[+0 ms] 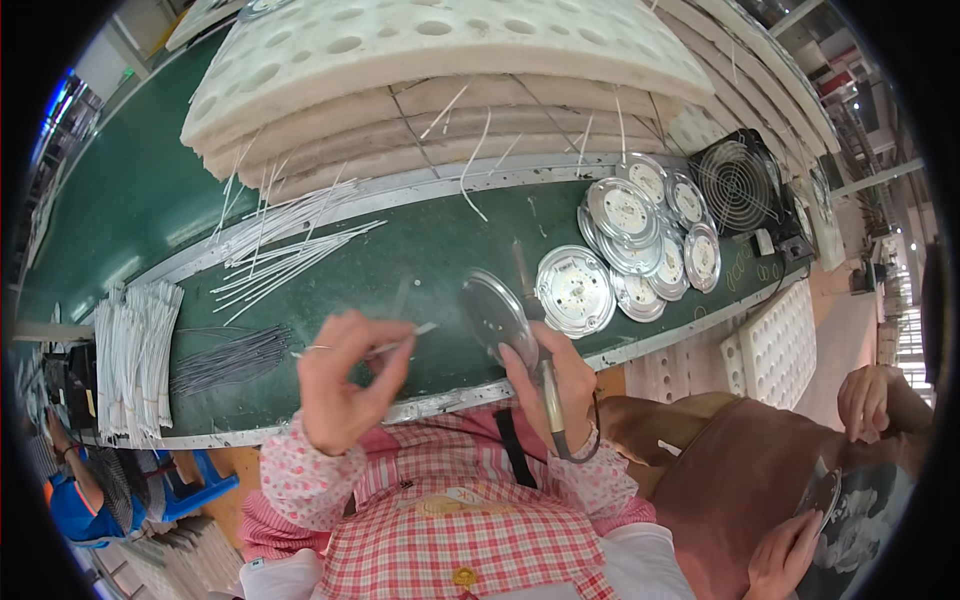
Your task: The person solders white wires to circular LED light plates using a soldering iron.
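Observation:
My left hand pinches a thin pale wire above the green bench. My right hand grips a round metal disc, held tilted, together with a soldering iron whose slim shaft rises behind the disc. Faint smoke hangs between the hands. Just right of the disc lie several silver discs with white centre boards, some piled. To the left are a bundle of white wires, darker grey wires and loose white wires.
Stacked perforated foam boards line the bench's back. A black fan stands right, above lower foam trays. Another person's hands and brown-covered lap are close at lower right; someone in blue is at lower left, by a blue stool.

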### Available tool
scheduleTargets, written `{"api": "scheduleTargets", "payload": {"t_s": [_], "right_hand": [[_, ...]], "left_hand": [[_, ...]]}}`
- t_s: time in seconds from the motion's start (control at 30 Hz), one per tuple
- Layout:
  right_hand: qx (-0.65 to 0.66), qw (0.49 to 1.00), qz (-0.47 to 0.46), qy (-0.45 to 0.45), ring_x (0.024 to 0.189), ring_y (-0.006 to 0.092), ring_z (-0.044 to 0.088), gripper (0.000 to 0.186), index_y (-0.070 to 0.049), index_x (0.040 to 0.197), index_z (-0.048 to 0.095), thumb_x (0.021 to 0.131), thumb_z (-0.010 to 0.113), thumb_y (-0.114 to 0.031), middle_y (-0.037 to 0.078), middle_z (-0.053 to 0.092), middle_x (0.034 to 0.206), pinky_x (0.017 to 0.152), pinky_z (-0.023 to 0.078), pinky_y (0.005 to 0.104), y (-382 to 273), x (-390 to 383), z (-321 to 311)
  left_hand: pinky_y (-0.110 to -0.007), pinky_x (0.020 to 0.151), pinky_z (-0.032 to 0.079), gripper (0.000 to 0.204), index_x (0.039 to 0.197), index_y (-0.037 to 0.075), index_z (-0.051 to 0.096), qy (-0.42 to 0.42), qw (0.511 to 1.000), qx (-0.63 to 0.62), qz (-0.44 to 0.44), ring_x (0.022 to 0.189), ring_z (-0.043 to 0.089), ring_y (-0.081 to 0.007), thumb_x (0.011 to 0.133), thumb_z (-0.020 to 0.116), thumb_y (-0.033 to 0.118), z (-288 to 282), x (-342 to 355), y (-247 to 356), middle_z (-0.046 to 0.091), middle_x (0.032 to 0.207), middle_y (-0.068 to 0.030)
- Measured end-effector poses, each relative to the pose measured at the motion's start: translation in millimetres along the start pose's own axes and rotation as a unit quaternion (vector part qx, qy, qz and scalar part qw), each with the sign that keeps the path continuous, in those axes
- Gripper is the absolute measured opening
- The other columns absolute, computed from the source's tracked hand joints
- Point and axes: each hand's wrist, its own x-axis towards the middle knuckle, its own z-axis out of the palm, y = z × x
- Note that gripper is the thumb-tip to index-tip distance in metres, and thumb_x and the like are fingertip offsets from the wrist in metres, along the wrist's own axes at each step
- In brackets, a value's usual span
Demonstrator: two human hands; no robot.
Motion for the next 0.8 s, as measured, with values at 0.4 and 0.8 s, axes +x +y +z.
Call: {"api": "scheduleTargets", "payload": {"t_s": [0.4,0.8], "right_hand": [[0.010,1.000,-0.001,0.016,0.078,0.0266,0.069,0.039,0.002,0.121,0.062,0.085,0.075,-0.003,0.016,0.067,0.094,0.069,0.054,0.0330,2,9,14],[0.011,0.995,-0.053,-0.088,0.089,0.0217,0.062,0.093,-0.001,0.138,0.049,0.063,0.095,-0.031,0.010,0.062,0.107,0.080,0.053,0.0344,-17,3,-5]], "left_hand": [[-0.031,0.062,0.038,0.019,0.092,0.010,0.075,-0.019,0.992,0.034,0.118,0.063,0.054,-0.0175,0.075,0.079,0.003,48,7,-10,0.063,0.076,-0.0013],[-0.035,0.069,0.042,0.019,0.094,0.004,0.072,-0.113,0.990,-0.042,0.067,0.074,0.061,-0.0288,0.076,0.073,0.002,34,-3,-31,0.065,0.083,-0.0090]]}}
